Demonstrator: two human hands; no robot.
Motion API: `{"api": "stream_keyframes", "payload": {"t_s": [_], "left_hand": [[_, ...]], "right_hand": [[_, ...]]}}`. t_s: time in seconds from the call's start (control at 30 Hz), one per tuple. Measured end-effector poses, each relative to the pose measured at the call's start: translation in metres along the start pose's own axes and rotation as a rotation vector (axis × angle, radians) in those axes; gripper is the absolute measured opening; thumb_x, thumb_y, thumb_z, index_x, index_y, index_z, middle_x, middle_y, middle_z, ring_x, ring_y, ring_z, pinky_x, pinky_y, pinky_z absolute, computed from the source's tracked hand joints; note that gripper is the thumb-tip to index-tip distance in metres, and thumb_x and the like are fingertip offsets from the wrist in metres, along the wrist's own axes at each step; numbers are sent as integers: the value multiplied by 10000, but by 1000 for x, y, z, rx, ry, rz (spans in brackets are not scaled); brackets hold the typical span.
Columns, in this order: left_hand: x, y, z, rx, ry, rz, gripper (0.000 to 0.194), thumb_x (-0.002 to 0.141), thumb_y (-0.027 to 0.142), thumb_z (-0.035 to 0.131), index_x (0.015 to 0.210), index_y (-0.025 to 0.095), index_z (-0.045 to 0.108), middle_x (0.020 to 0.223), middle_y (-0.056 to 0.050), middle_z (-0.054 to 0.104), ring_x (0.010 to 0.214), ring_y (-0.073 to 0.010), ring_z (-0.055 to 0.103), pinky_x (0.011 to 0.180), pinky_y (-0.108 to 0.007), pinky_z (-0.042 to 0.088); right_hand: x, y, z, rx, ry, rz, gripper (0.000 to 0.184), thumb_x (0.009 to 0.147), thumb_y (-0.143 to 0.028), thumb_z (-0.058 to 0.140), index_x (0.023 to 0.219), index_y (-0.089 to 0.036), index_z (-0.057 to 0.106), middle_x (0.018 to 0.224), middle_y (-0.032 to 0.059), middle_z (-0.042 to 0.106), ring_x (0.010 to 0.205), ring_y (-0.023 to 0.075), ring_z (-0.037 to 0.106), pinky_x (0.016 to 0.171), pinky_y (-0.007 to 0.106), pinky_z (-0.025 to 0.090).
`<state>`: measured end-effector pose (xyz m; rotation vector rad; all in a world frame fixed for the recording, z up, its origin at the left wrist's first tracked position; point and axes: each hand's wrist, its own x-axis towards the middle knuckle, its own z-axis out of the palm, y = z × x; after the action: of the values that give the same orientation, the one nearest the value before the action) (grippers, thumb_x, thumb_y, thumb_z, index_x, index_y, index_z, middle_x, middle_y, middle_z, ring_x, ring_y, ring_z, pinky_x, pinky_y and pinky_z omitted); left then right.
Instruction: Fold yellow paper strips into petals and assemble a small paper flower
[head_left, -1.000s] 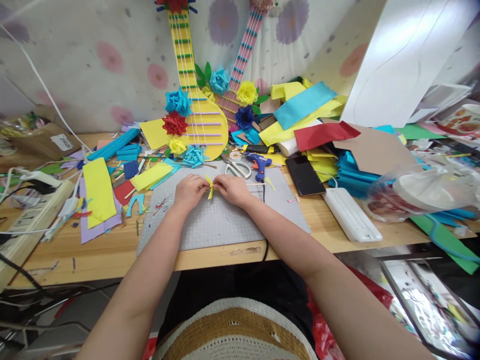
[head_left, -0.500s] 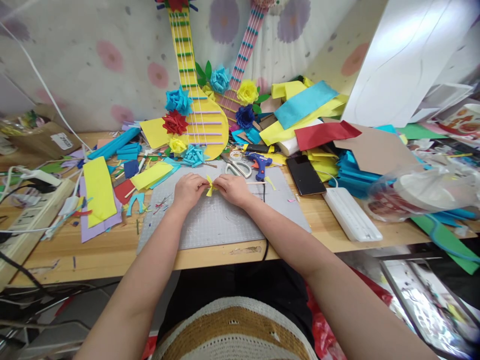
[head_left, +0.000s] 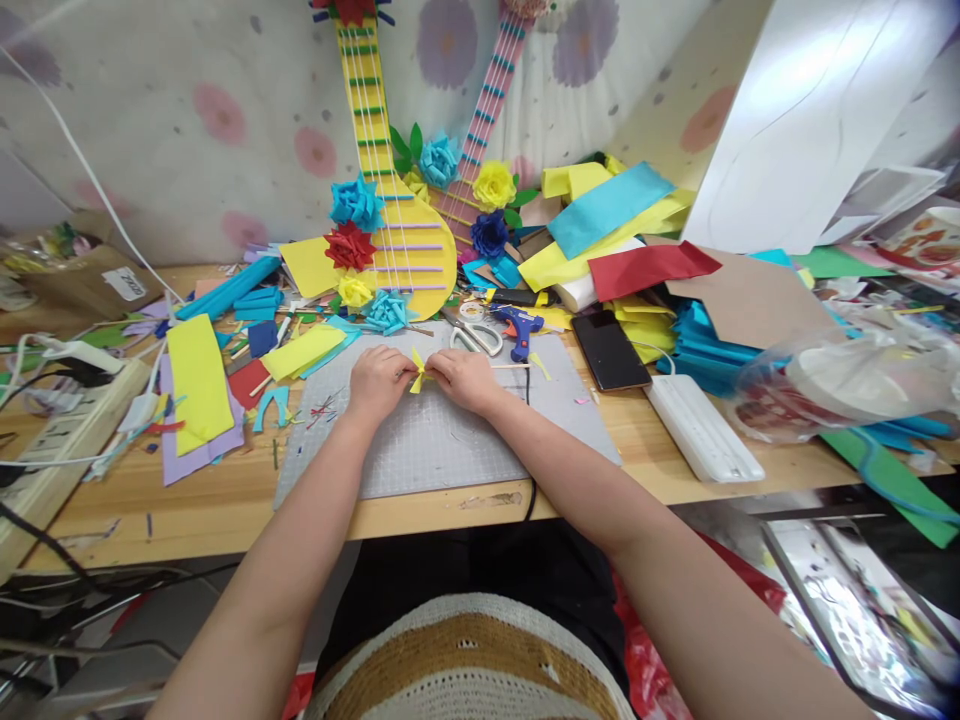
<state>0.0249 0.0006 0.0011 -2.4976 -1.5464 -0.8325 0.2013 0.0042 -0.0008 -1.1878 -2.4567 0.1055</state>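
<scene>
A small yellow paper piece (head_left: 418, 371), shaped like a little flower or bow, is held between my two hands above the grey cutting mat (head_left: 420, 455). My left hand (head_left: 381, 382) pinches it from the left with fingertips together. From the right, my right hand (head_left: 463, 378) grips it, fingers closed. A thin wooden stick (head_left: 511, 366) pokes out to the right of my right hand; I cannot tell whether the hand holds it. White-handled scissors (head_left: 480, 340) and a blue glue gun (head_left: 523, 332) lie just beyond my right hand.
Behind the mat stand a yellow paper guitar (head_left: 424, 250) and a pink one (head_left: 487, 110), decorated with paper flowers. To the right lie a phone (head_left: 611, 350), a white power strip (head_left: 705, 430) and piled coloured paper (head_left: 615, 215). Yellow paper (head_left: 199, 380) and a socket strip (head_left: 64, 450) are at left.
The yellow paper piece has turned slightly between my fingertips, its upper tip now leaning left. Both hands stay in nearly the same place.
</scene>
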Motion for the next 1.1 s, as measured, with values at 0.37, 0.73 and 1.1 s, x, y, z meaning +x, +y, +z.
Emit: {"api": "stream_keyframes", "payload": {"t_s": [0.37, 0.73, 1.1], "left_hand": [[-1, -1, 2, -8, 25, 34, 132, 780, 237, 571, 679, 207, 650, 699, -46, 655, 754, -198, 559, 720, -342, 382], [-1, 0, 0, 0, 45, 38, 147, 792, 269, 567, 691, 206, 653, 713, -47, 668, 752, -201, 563, 724, -351, 375], [-2, 10, 1, -168, 79, -192, 158, 724, 177, 549, 874, 191, 594, 897, -34, 662, 818, -176, 563, 783, -316, 410]], "right_hand": [[0, 2, 2, 15, 15, -15, 224, 912, -255, 384, 928, -184, 595, 938, 66, 662, 875, 165, 566, 676, 254, 323], [1, 0, -4, -13, -2, -7, 233, 917, -262, 380, 932, -160, 589, 951, 88, 661, 876, 176, 559, 690, 262, 322], [2, 0, -3, -105, 20, 47, 225, 920, -233, 366, 923, -153, 576, 925, 77, 651, 881, 179, 540, 650, 267, 290]]}}
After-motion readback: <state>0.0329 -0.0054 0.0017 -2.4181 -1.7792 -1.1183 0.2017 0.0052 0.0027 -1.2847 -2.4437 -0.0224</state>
